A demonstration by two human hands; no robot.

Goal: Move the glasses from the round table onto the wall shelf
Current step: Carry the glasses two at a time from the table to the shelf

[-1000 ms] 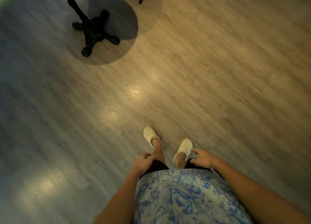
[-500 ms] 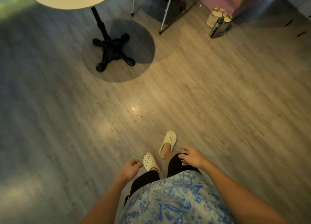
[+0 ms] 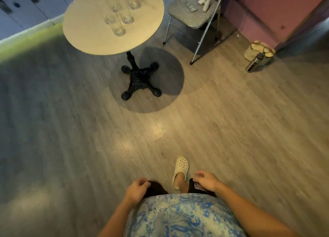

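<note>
The person stands on the wood floor [image 3: 231,130], well apart from the round bench [image 3: 85,28], looking down at it. The glasses [image 3: 122,8] stand in a loose cluster on the far half of the bench top, all clear and upright; the nearest one [image 3: 116,25] sits closest to the middle, with another [image 3: 126,16] just beside it and a wider one [image 3: 133,2] behind. How many there are at the top edge I cannot tell, as they blur there. The bench rests on a black pedestal [image 3: 140,80] with four feet.

Both hands hang low at the hips and grasp nothing. The left hand [image 3: 136,188] is loosely curled by the dark shorts; the right hand [image 3: 207,180] has its fingers relaxed and slightly spread. One pale clog [image 3: 180,171] steps forward between them.

To the right of the bench is a folding chair [image 3: 192,12] with a checked seat carrying a few small items. Farther right, a bag [image 3: 258,51] sits on the floor with a bottle [image 3: 254,62] leaning against it, beside a pink cabinet [image 3: 267,14].
</note>
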